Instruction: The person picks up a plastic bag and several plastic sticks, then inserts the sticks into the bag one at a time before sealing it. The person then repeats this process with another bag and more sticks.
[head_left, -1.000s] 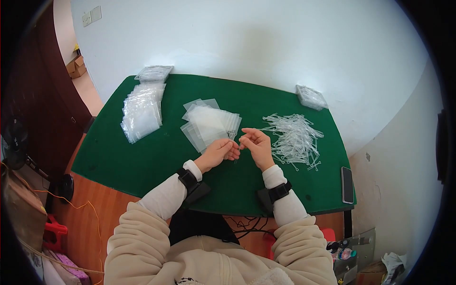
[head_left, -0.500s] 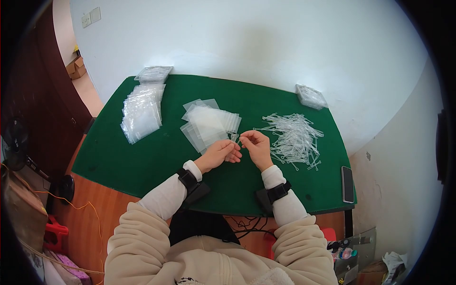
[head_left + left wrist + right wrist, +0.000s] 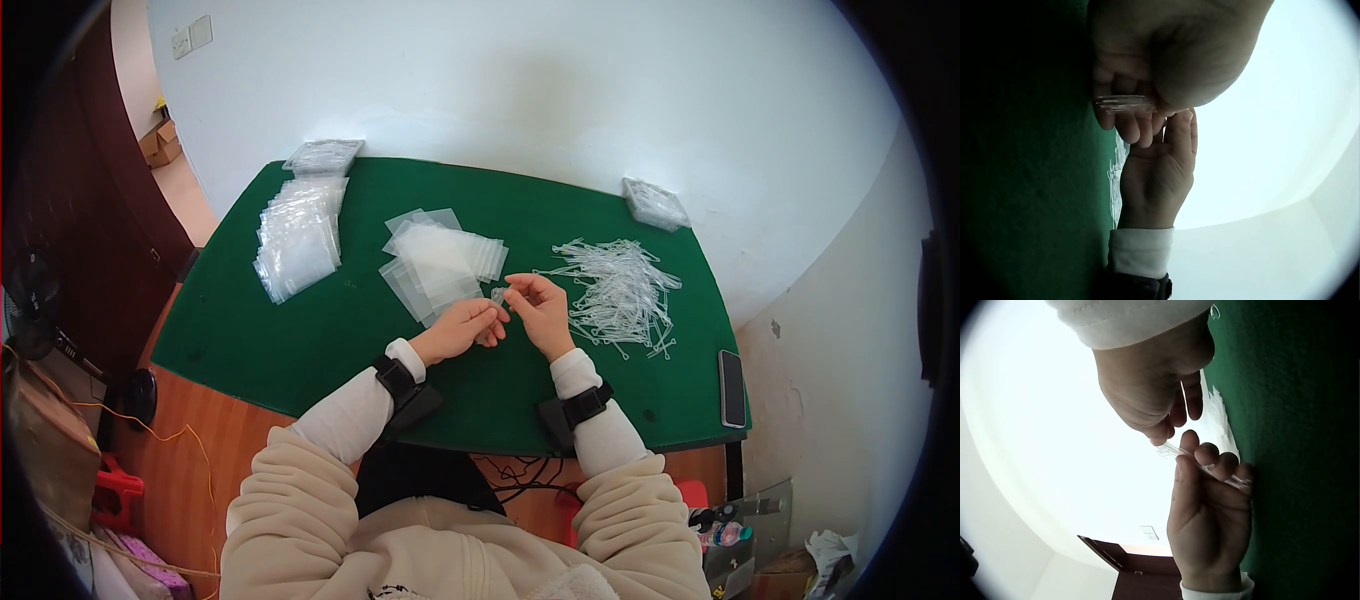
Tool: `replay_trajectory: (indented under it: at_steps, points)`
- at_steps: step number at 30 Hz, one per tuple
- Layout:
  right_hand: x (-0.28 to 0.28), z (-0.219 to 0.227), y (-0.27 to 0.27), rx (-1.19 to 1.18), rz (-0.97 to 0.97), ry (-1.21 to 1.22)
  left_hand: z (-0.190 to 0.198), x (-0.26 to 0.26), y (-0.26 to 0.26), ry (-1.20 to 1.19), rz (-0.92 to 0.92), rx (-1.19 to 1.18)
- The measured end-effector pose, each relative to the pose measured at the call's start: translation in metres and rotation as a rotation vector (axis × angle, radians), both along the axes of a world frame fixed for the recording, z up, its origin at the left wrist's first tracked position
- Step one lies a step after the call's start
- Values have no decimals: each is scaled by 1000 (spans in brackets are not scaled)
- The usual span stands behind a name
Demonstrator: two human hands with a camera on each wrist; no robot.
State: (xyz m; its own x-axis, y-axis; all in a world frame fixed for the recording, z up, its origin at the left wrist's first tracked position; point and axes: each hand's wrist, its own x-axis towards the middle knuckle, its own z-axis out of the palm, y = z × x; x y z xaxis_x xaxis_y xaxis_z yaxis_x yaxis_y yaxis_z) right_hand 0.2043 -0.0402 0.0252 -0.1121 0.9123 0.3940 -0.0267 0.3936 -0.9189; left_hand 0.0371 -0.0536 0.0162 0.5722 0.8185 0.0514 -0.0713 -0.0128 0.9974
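My left hand [image 3: 460, 328] holds a small bundle of thin clear plastic sticks with looped ends [image 3: 1238, 482], its fingers curled round the shafts. In the left wrist view, the plain ends of the sticks [image 3: 1124, 103] stick out past the fingers. My right hand [image 3: 540, 312] meets it from the right, thumb and forefinger pinching the bundle at the looped ends. Both hands are above the front edge of a loose stack of flat clear plastic bags [image 3: 440, 262]. Close by on the right lies a large heap of the same looped sticks [image 3: 622, 290].
On the left of the green table [image 3: 380, 355], filled clear bags [image 3: 300, 240] overlap in a row. A clear packet [image 3: 325, 155] sits at the back left corner and another packet [image 3: 655, 205] at the back right, by the wall. A phone [image 3: 732, 390] lies at the right edge.
The right thumb and fingers have closed in on the bundle's looped ends. The looped ends have shifted slightly right and down toward the right hand; the left hand has barely moved.
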Motion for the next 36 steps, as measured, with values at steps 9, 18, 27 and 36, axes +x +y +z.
replay_trajectory:
  at_steps: [9,18,27,36]
  points:
    - [4,-3,2,42,63,-17,1,0,-1,7,10,84]
    - [29,2,7,283,-444,-741,-4,-1,5,-14,88,72]
    - [46,16,-2,-36,-671,-1433,-6,-2,7,-51,126,19]
    - [53,0,10,-97,-554,-1332,-7,-2,7,-42,121,27]
